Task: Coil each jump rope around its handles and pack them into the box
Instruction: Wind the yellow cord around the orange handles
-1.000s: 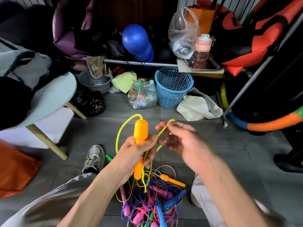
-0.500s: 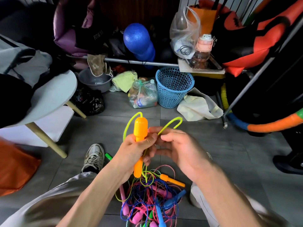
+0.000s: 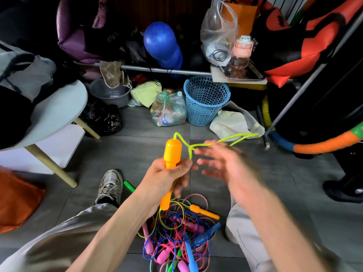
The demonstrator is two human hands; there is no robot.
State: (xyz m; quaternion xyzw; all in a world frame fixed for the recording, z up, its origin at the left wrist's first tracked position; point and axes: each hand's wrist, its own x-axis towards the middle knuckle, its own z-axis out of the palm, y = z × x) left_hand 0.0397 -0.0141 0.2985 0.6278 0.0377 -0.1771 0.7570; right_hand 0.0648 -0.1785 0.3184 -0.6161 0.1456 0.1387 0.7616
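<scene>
Our left hand [image 3: 167,177] has its fingers curled tight round the middle of the bright orange plastic jump-rope handle [image 3: 171,165], which stands nearly upright, its fat rounded cap on the far end and its thin end pointing down toward us. Our right hand [image 3: 225,169] is blurred just to the right of it, fingers spread and fairly straight; the thin yellow-green plastic cord [image 3: 214,142] crosses its fingertips, but we cannot tell whether they pinch it or merely carry it. That cord leaves the cap, bends right and stretches off to the right and slightly far, so it lies roughly crosswise to the handle's long axis. We judge the coming wrap turns on this: the right hand, the nearer to the free cord, must bring it back across the upright handle. Below, near us on the grey tiled floor [image 3: 137,150], lies the tangled pile of coloured ropes [image 3: 176,236] with the matching second orange handle [image 3: 204,212]. No box is visible.
</scene>
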